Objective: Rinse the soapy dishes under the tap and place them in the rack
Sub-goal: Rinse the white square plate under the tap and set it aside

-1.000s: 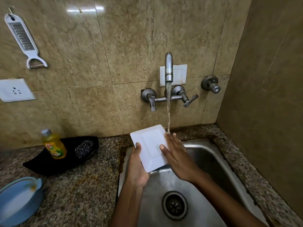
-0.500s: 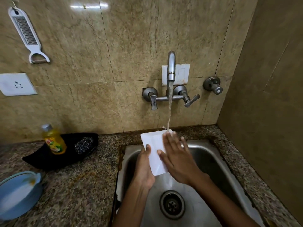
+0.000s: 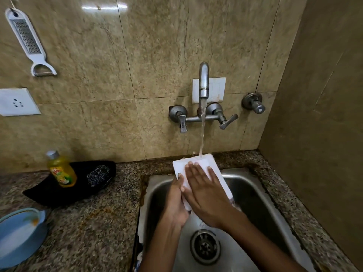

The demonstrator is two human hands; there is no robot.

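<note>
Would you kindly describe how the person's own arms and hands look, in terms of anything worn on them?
Both forearms are bare as far as the frame shows: no sleeves, gloves, watch or bracelet in view. The left hand and the right hand show no rings on the fingers that can be seen. The fingernails look short and unpainted. Nothing above the forearms is in view.

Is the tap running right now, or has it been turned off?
Running. A stream falls from the tap onto the top edge of the white plate, held over the sink by the left hand and right hand.
</note>
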